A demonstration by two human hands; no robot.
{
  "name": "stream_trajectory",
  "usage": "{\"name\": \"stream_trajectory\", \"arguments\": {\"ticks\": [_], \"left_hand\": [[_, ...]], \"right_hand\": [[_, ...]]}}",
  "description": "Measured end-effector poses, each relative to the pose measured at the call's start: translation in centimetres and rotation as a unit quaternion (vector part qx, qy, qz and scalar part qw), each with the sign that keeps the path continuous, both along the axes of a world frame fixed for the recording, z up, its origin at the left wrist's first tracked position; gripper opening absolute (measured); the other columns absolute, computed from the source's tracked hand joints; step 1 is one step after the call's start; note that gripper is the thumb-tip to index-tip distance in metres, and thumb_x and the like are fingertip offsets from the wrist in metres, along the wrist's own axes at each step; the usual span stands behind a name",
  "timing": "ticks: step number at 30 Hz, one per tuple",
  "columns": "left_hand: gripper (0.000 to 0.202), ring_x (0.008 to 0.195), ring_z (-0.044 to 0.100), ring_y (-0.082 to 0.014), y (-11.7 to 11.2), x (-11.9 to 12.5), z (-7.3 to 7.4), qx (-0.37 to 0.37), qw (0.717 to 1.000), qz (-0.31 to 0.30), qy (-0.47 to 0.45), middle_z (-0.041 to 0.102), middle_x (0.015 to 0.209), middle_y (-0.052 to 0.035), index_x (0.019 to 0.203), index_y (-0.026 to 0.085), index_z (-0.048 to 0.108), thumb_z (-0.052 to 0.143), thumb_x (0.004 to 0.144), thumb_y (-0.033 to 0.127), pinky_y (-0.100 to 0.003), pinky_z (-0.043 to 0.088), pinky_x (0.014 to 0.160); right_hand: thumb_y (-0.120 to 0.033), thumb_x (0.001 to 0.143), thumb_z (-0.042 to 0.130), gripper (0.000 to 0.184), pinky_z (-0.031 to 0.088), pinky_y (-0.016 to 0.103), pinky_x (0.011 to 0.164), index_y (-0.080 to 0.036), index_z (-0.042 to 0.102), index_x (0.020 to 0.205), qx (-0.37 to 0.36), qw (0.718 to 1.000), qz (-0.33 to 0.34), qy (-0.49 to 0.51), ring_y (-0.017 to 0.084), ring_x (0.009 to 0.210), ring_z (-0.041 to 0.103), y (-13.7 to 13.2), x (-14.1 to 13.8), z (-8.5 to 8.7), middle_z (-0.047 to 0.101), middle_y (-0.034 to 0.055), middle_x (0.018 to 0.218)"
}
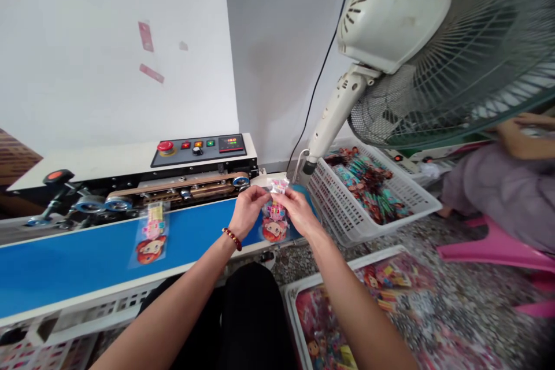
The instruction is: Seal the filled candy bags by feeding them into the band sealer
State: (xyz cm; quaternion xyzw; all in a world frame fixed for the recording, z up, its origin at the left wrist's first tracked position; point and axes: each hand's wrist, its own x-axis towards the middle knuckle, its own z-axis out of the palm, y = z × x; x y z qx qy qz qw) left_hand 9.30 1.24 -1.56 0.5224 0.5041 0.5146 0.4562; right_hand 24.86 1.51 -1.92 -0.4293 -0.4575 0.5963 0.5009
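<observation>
Forearms reach the blue belt, both hands pinching a packet, fan at right.

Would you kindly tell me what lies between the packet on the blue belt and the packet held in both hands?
The head view shows a stretch of blue belt, then the left hand with a beaded bracelet at its wrist.

To our left, the conveyor belt runs along the near side of the machine with one packet on it, a second packet is between our left hand and right hand at the belt's right end, and farther right sit a far basket and a near crate.
</observation>
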Motion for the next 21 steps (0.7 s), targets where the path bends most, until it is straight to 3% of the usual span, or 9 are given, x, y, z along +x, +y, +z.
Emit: {"name": "stream_trajectory", "arguments": {"ticks": [4, 11, 16, 21], "left_hand": [[0.027, 0.063, 0.05, -0.0119, -0.5, -0.8, 0.2, -0.016, 1.0, 0.018, -0.015, 0.062, 0.066, 0.0003, 0.071, 0.017, 0.066, 0.075, 0.07, 0.042, -0.024, 0.041, 0.063], [0.027, 0.041, 0.043, -0.0077, 1.3, -1.3, 0.5, -0.221, 0.975, 0.04, 0.006, 0.063, 0.06, -0.0028, 0.063, 0.015, 0.066, 0.081, 0.059, 0.037, -0.022, 0.019, 0.041], [0.021, 0.038, 0.043, -0.0075, 2.5, -3.8, 0.7, -0.244, 0.964, 0.095, 0.039, 0.064, 0.057, -0.0042, 0.058, 0.015, 0.064, 0.08, 0.058, 0.028, -0.021, 0.017, 0.039], [0.02, 0.04, 0.045, -0.0099, 1.1, -7.8, 0.3, -0.235, 0.96, 0.127, 0.082, 0.06, 0.052, -0.0033, 0.058, 0.015, 0.065, 0.079, 0.058, 0.029, -0.021, 0.02, 0.039]], "right_hand": [[-0.043, 0.065, 0.081, 0.026, 0.045, 0.028, 0.072, -0.021, 0.073, 0.075, 0.006, 0.998, -0.057, -0.025, 0.016, 0.069, 0.058, 0.1, 0.6, -0.5, 0.069, -0.0018, 0.073], [-0.042, 0.065, 0.079, 0.021, 0.046, 0.031, 0.074, -0.024, 0.076, 0.075, 0.036, 0.99, -0.097, -0.096, 0.019, 0.074, 0.06, 0.8, 0.8, -1.7, 0.072, 0.0, 0.077], [-0.039, 0.066, 0.075, 0.023, 0.047, 0.031, 0.073, -0.023, 0.076, 0.082, 0.027, 0.989, -0.112, -0.094, 0.019, 0.072, 0.06, 0.7, 1.2, -1.7, 0.072, -0.0001, 0.078], [-0.032, 0.066, 0.07, 0.034, 0.048, 0.029, 0.065, -0.026, 0.073, 0.099, 0.018, 0.994, -0.096, -0.045, 0.018, 0.067, 0.061, 0.0, 0.6, -1.1, 0.07, -0.0028, 0.078]]}}
